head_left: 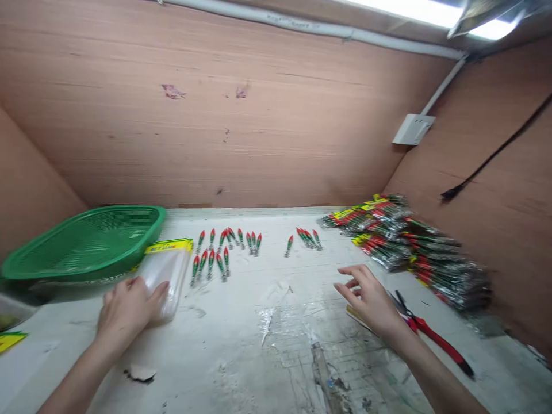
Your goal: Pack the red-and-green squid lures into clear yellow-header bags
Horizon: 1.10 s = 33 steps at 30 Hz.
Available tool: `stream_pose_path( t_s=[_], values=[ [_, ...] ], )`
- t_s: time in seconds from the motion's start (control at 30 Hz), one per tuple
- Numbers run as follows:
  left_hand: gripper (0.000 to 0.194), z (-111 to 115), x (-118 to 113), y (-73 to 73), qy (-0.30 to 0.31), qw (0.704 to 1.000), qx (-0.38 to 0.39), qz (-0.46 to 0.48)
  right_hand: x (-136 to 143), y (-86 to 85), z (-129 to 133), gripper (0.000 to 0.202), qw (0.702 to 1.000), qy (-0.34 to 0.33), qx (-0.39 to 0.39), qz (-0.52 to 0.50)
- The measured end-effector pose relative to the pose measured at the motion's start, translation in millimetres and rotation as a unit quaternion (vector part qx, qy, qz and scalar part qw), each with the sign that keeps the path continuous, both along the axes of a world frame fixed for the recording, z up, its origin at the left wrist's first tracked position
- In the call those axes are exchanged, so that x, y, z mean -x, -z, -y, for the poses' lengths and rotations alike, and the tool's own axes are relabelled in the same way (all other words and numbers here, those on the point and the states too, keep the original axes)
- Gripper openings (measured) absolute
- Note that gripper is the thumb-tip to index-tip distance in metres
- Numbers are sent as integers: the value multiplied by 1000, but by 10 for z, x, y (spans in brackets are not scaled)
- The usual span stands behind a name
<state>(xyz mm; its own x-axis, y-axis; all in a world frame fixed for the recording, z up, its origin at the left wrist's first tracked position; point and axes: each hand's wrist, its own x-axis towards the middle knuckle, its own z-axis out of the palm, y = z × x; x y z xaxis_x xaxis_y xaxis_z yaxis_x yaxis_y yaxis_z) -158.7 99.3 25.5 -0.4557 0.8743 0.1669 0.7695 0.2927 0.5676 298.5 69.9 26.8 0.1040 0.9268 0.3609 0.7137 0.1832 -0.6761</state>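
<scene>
My left hand (129, 307) lies over the lower left part of a stack of clear plastic bags (166, 279) with yellow printed headers. Its fingers curl at the left side and the thumb stretches across the plastic. In the air above the table, my right hand (366, 296) has thumb and fingers apart and holds nothing. Between the hands, farther back, stand rows of small red-and-green fishing lures (210, 264). A smaller group of the same lures (307, 237) lies to the right. Partly behind my right wrist are pliers (435, 336) with red handles.
A green plastic basket (86, 241) sits at the back left. Packed lures in clear bags (401, 241) form a pile along the right wall. A black cable (495, 152) hangs there. The white tabletop (241, 345) has worn tape. Another yellow header (11, 341) shows at far left.
</scene>
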Motion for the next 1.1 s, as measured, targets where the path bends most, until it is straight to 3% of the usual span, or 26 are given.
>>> stream_pose_path(
  t_s=[0.1,0.3,0.47,0.6,0.73,0.8,0.87,0.93,1.0,1.1],
  values=[
    [34,-89,-17,-133,-48,997,50,-32,176,144,323,39,999,-41,-35,6],
    [14,-181,200,-89,-134,990,50,-4,215,157,583,38,997,-17,-66,36],
    [14,-129,252,-190,-166,983,1,79,296,149,678,35,996,-15,-77,51],
    [10,52,98,-335,-153,960,-94,213,393,155,737,29,994,-24,-94,45],
    [9,334,-456,-334,-81,901,-139,403,799,206,823,24,992,-82,-11,-98],
    [13,501,-848,-252,-48,860,-120,494,1125,235,856,32,952,-148,89,-252],
    [22,662,-1204,-152,-35,724,-65,686,1414,250,854,50,877,-180,163,-413],
    [32,784,-1446,-64,-22,652,-15,758,1575,235,812,48,822,-193,205,-495],
    [40,848,-1562,-6,-12,639,12,769,1590,195,743,39,806,-206,230,-505],
    [48,870,-1593,27,-4,647,23,762,1481,146,632,41,821,-189,245,-479]
  ],
)
